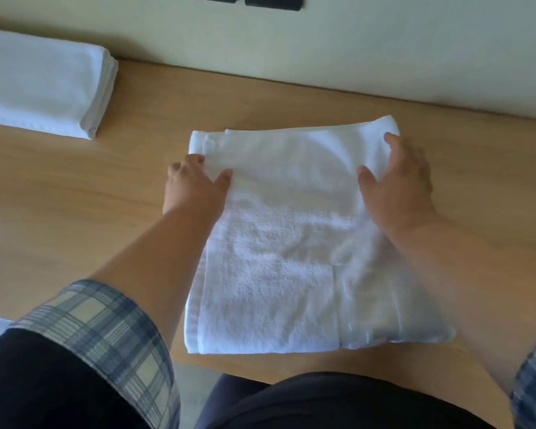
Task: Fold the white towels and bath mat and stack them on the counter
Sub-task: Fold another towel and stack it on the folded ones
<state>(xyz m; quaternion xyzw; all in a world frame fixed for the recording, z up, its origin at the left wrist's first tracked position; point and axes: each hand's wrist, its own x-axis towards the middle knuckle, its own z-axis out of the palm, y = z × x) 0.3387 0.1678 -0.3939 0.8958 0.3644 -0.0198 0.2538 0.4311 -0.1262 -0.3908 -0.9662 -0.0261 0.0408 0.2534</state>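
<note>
Half-folded white towel [285,243] lying flat on the wooden counter [75,196], left hand [195,181] pinching its left edge with thumb on top, right hand [396,174] draped over its right edge, grip unclear, stack of folded towels [44,82] well apart at far left

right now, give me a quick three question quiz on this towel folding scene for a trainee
1. True or false: the white towel lies flat on the wooden counter.
2. The folded towel pile sits: A) far left, B) far right, C) on the white towel.
3. How many hands touch the white towel?
Key: 1 true; 2 A; 3 two, the left hand and the right hand.
</note>
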